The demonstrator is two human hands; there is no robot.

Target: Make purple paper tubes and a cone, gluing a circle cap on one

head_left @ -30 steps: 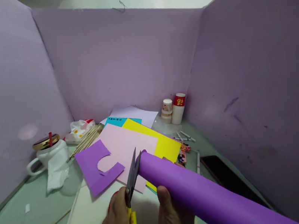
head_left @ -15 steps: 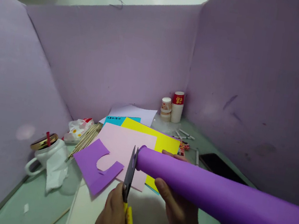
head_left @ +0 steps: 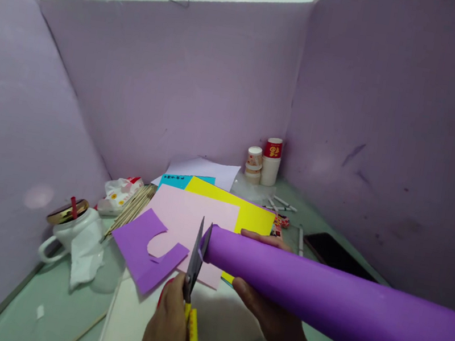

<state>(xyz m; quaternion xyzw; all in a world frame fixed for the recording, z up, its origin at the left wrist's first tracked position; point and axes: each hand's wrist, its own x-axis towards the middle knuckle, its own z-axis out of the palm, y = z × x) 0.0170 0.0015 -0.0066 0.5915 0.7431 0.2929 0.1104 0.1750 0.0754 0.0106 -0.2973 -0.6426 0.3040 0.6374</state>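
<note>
Your left hand (head_left: 167, 331) grips scissors (head_left: 196, 258); your right hand (head_left: 263, 311) clasps purple paper roll (head_left: 319, 297) above desk (head_left: 59, 305) front edge. Roll end sits lower than second ago, now against blades: cut likely starting.

We see plain purple roll (head_left: 319, 300); scissors (head_left: 194, 263) dark blades, yellow handle. Left: purple offcut (head_left: 136, 242), white mug (head_left: 71, 232), gold lid (head_left: 68, 211). Middle: pink sheet (head_left: 198, 218), yellow sheet (head_left: 254, 218), cyan sheet (head_left: 178, 181). Far: red-and-white cups (head_left: 272, 163). Lilac walls (head_left: 181, 82).
</note>
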